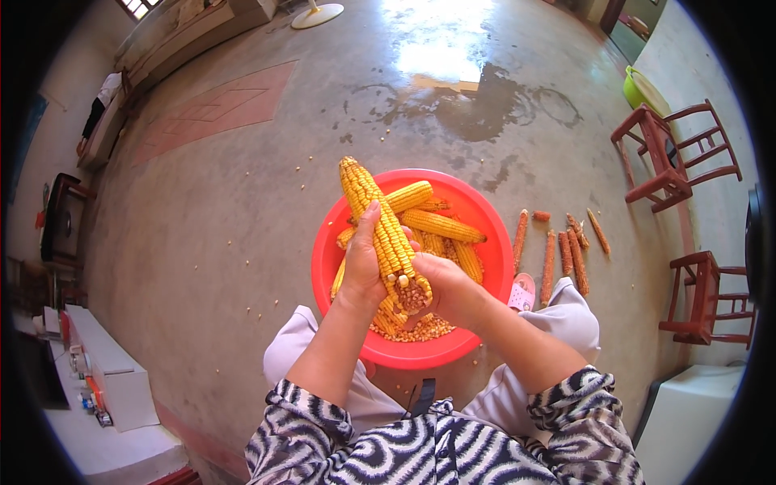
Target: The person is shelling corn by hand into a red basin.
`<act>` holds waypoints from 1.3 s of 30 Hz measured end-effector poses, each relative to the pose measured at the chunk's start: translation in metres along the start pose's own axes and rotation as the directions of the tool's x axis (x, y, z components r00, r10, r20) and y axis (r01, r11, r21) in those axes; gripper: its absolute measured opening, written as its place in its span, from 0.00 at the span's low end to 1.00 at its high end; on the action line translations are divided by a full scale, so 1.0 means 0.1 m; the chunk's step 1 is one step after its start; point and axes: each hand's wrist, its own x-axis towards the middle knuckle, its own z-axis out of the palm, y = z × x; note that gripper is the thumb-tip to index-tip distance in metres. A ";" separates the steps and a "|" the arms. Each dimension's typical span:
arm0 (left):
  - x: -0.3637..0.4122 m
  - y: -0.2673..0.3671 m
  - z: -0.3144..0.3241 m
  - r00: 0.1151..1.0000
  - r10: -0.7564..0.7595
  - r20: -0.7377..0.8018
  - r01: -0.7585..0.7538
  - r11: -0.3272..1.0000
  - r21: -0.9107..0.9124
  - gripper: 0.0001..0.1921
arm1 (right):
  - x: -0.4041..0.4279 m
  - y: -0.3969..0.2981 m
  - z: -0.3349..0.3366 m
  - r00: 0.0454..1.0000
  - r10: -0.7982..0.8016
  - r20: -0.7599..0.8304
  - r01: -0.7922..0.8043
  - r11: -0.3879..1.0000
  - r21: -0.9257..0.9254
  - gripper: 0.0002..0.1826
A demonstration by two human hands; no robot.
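Observation:
My left hand (362,264) is closed around a long ear of yellow corn (377,221), thumb along its side, over a red plastic basin (498,254). Kernels are gone from a patch at the ear's near end, where bare cob shows. Against that end rests my right hand (448,285), thumb on the kernels; its fingers are partly hidden behind the ear. The basin holds several more ears of corn (445,225) and a layer of loose kernels (427,329) at its near side.
Several stripped corn cobs (548,267) lie on the concrete floor right of the basin, near a pink slipper (522,293). Scattered kernels dot the floor. Two wooden chairs (661,160) and a green basin (636,91) stand at the right wall. A white cabinet (124,388) is at left.

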 end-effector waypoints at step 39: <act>-0.04 -0.04 0.04 0.992 0.125 0.028 -0.128 0.965 0.229 0.17 | 0.07 0.16 -0.04 0.975 -0.210 0.067 0.218 0.883 -0.416 0.34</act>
